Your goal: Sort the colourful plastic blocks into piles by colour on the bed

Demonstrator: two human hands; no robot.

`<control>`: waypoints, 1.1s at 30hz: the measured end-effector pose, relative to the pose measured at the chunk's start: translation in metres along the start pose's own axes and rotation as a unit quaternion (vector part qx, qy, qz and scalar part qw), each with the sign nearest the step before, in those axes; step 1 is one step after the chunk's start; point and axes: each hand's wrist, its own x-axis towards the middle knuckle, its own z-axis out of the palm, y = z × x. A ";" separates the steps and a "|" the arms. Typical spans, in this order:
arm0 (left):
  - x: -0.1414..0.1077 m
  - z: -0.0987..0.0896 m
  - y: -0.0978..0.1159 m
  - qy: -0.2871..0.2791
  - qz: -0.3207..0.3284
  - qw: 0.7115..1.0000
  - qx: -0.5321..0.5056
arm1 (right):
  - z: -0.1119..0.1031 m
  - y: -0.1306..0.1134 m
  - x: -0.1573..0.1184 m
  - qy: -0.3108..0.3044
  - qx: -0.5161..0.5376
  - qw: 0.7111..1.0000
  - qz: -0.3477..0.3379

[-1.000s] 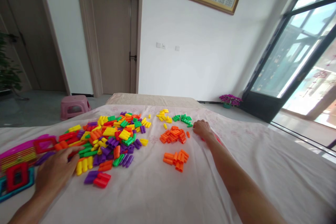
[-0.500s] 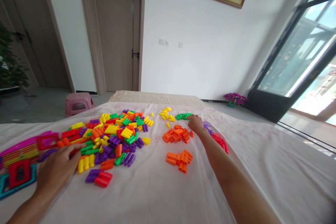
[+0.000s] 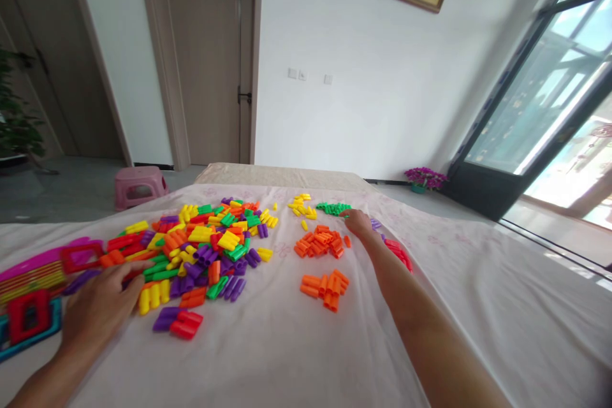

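My right hand [image 3: 357, 223] reaches to the far right of the cloth, fingers bent together on a green bullet-shaped building block at the edge of the green block group [image 3: 332, 208]. Purple blocks [image 3: 376, 224] and red blocks [image 3: 398, 254] lie beside that wrist, partly hidden by the arm. On the left, my left hand [image 3: 100, 306] rests by the mixed pile of building blocks [image 3: 205, 242], index finger and thumb apart, near green and yellow blocks. Its other fingers are hidden. Orange blocks [image 3: 319, 243] and yellow blocks [image 3: 301, 207] form separate groups.
Another orange cluster [image 3: 327, 287] lies nearer on the pale cloth [image 3: 268, 357]. Joined purple and red blocks [image 3: 186, 325] sit before the pile. Colourful plastic frames [image 3: 29, 315] stand at the left edge. Behind are a pink stool [image 3: 140, 188] and a door [image 3: 205, 64].
The whole view has shifted slightly. Both hands stay at nearly the same places, the right by the green blocks and the left by the mixed pile.
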 end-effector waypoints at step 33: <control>-0.015 -0.017 0.018 0.038 0.023 0.997 -0.057 | -0.033 -0.150 -0.109 -0.007 0.150 0.966 -0.208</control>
